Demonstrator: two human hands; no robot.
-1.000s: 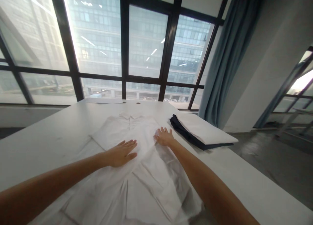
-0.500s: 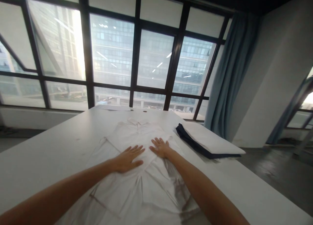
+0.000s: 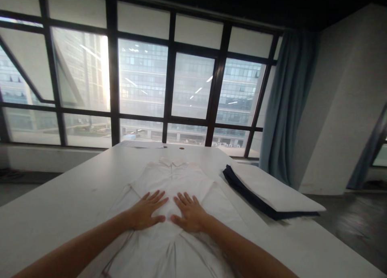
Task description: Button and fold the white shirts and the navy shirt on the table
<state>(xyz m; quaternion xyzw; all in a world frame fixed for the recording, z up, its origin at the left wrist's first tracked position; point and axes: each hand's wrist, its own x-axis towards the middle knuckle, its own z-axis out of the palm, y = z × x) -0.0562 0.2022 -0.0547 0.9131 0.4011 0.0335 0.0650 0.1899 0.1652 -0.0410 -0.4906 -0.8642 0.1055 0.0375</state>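
Note:
A white collared shirt (image 3: 184, 175) lies spread on the white table, its collar pointing away from me. My left hand (image 3: 146, 210) rests flat on the left of the shirt's chest, fingers spread. Beside it, my right hand (image 3: 190, 212) presses flat on the cloth with its fingers apart. The two thumbs point toward each other with a small gap between them. Creases and folds run through the lower part of the shirt, below my hands. My forearms cover parts of its sides.
To the right, white and dark navy folded fabric (image 3: 272, 189) lies stacked near the edge of the table (image 3: 75, 189). A flat white sheet (image 3: 142, 144) lies at the far end. Windows stand behind, with a blue curtain (image 3: 281, 108) at the right.
My left hand has shifted left and toward me, and my right hand slightly toward me. The chest of the shirt looks smoother. My view has tilted up a little.

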